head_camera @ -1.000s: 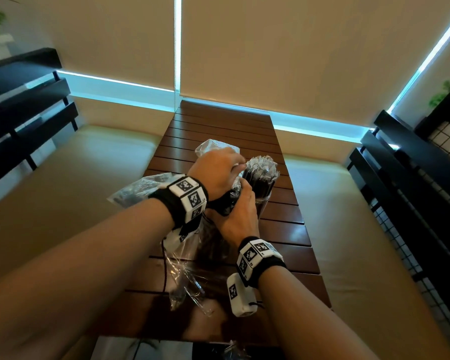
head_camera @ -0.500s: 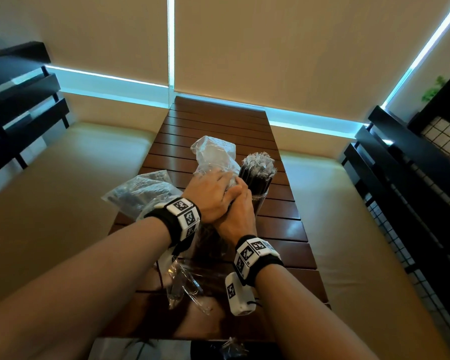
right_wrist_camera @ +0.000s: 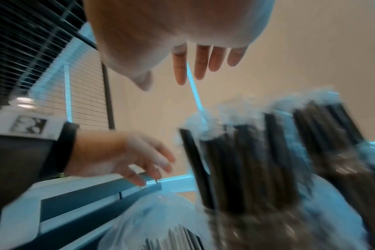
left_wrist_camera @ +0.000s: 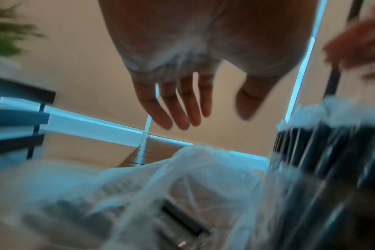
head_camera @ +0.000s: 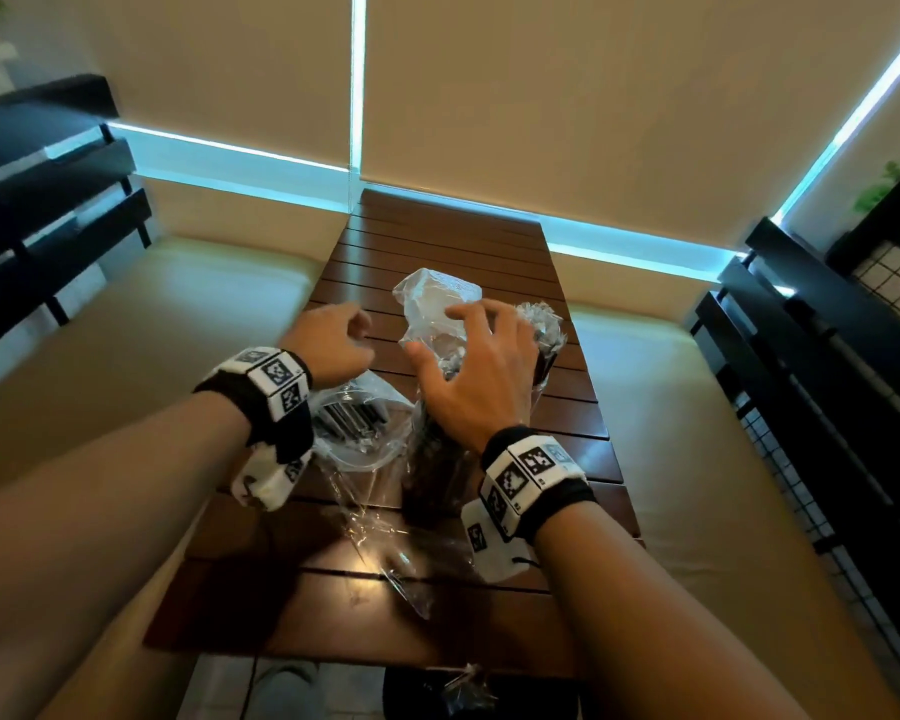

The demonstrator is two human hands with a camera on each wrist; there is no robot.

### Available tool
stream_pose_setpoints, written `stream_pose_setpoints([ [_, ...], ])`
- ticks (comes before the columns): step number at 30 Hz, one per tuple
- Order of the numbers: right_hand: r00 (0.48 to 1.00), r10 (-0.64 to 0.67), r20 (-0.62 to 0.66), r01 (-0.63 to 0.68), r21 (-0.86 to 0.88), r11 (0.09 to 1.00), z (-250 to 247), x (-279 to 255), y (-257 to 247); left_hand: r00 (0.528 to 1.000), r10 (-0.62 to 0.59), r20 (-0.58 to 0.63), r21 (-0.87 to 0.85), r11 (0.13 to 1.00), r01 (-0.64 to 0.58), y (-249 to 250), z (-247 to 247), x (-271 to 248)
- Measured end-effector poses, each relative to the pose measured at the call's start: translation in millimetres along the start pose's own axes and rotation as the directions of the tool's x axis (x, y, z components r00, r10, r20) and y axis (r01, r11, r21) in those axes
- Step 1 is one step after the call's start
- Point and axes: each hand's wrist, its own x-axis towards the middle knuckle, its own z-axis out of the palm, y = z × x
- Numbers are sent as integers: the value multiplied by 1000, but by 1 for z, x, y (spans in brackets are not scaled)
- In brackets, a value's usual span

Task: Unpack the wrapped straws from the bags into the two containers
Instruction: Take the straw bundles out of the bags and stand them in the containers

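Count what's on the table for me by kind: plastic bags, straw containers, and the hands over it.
Plastic bags: 3 (crumpled bag, bag with straws, flat bag)
Straw containers: 2 (near container, far container)
Hands: 2 (left hand, right hand)
Total: 7

The head camera looks down along the table from its near edge; both wrist cameras look up, close to the straws, which all views share.
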Motion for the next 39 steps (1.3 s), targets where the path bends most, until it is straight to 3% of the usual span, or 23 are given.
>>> stream_pose_setpoints([
  [2,992,-118,-38,118,2,993,2,8,-24,980,-39,196,243,970,-10,-18,5,-5],
  [3,983,-184,-17,185,18,983,3,10,-36,972,-43,230,348,937,-41,-28,13,-5],
  [4,967,-250,46,248,40,968,3,10,-47,969,-51,240,419,906,-56,-33,20,-9],
  [6,892,-316,323,313,64,948,8,8,-64,978,-40,204,453,889,-58,-41,28,-13],
  [8,759,-271,593,332,6,943,23,1,-72,994,-16,104,405,914,-28,-42,24,-14],
  [10,665,-191,722,313,-37,949,46,-7,-71,999,-4,37,379,925,-11,-42,17,-14],
  [13,619,-43,784,119,-40,992,84,-14,-67,999,48,-1,289,956,-45,-48,6,-9],
  [15,621,47,782,-44,-25,999,106,-14,-64,996,92,1,270,959,-89,-49,2,-9],
  [19,702,222,676,-269,-37,962,136,-13,-61,985,171,-14,239,957,-163,-56,0,-12],
  [20,683,270,679,-304,-73,950,143,-12,-60,984,176,1,227,959,-172,-57,-1,-14],
  [24,521,313,794,-242,-214,946,162,-7,-59,966,256,40,138,956,-259,-69,-6,-21],
  [27,570,277,773,-229,-174,958,173,-4,-60,959,275,59,111,953,-281,-75,-11,-24],
  [30,525,334,783,-237,-242,941,188,-9,-60,959,278,61,94,955,-282,-78,-13,-24],
  [33,559,354,750,-292,-222,930,199,-12,-59,949,308,67,89,946,-313,-80,-13,-25],
  [39,513,341,788,-269,-229,935,193,-12,-54,942,331,60,52,941,-334,-87,-12,-22],
])
